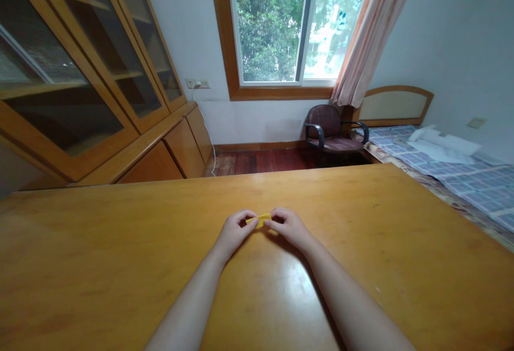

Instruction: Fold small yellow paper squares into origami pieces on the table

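Note:
Between my two hands is a small yellow piece [262,219] that looks like folded paper, held just above or against the wooden table [120,265]. My left hand [236,229] pinches its left end between thumb and fingers. At its right end, my right hand [289,226] grips it the same way, thumb toward me. Only the middle of the yellow piece shows; both ends are partly covered by fingers. Whether it touches the tabletop, I cannot tell.
Glass-doored wooden cabinets [176,147] line the left side. Beyond the table's far edge stands a maroon armchair [331,128] under a window [273,29]. On the right is a bed [453,174] with white sheets of material [441,144] on it.

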`<action>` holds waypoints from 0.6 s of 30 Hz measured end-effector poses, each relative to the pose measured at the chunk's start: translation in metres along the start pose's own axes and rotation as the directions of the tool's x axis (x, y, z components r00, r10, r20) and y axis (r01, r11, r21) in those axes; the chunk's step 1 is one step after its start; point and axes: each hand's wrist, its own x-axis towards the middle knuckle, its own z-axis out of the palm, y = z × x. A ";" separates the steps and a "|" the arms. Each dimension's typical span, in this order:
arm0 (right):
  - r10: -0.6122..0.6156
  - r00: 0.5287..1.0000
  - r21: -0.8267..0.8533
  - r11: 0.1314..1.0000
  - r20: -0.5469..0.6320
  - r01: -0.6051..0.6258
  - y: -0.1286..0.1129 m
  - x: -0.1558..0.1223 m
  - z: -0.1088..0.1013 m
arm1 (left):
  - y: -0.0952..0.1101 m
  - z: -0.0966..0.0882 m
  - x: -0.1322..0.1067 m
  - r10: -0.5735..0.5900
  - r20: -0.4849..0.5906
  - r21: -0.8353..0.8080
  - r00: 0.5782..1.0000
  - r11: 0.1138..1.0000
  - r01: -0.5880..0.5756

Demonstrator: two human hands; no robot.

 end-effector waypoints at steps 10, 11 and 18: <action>-0.134 0.991 -0.115 0.985 -0.018 0.131 -0.006 -0.003 0.003 | 0.008 0.004 -0.004 0.140 0.061 0.200 0.988 0.968 -0.149; -0.145 0.989 -0.124 0.982 -0.021 0.141 -0.007 -0.003 0.004 | 0.008 0.004 -0.004 0.147 0.063 0.210 0.987 0.965 -0.157; -0.160 0.987 -0.157 0.976 -0.029 0.153 -0.009 -0.003 0.004 | 0.008 0.005 -0.003 0.161 0.080 0.244 0.984 0.954 -0.176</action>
